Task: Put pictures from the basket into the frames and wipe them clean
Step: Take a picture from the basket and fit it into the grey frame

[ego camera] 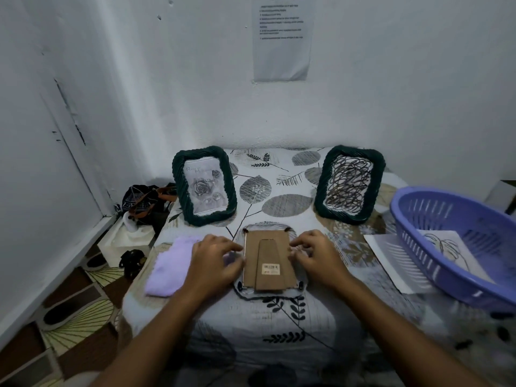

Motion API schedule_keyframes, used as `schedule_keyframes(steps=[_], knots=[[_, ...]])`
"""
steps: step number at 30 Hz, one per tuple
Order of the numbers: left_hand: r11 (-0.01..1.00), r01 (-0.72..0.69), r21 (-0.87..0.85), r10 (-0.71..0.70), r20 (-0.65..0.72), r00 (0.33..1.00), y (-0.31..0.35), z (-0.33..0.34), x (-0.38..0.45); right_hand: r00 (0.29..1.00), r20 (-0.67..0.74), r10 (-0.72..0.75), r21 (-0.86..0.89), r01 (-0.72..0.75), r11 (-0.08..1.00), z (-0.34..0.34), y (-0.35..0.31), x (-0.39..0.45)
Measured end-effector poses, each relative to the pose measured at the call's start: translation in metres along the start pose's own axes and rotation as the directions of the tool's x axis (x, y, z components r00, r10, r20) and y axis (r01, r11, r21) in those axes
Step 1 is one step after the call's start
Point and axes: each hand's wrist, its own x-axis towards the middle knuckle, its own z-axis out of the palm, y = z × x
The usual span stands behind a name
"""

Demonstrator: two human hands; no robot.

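A picture frame (269,261) lies face down in the middle of the table, its brown cardboard back and stand facing up. My left hand (215,258) curls its fingertips onto the frame's left edge. My right hand (315,255) does the same on the right edge. Two dark green twisted frames stand at the back: the left frame (178,185) holds a rose picture, the right frame (377,177) a scribble drawing. A purple basket (435,263) at the right holds a line-drawing picture (446,247). A lilac cloth (170,269) lies left of my left hand.
A white sheet (391,255) sticks out from under the basket. The table wears a leaf-print cover (279,317) and stands against the wall. On the floor at the left sit a dark bag (145,202) and a white box (125,238).
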Motion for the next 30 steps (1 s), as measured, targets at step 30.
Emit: schedule_keyframes(steps=[30], knots=[[0.962,0.215,0.17,-0.184,-0.181,0.966,0.044,0.017,-0.083,0.935,-0.307,0.177,-0.031,-0.195,0.98,0.031,-0.024,-0.095]])
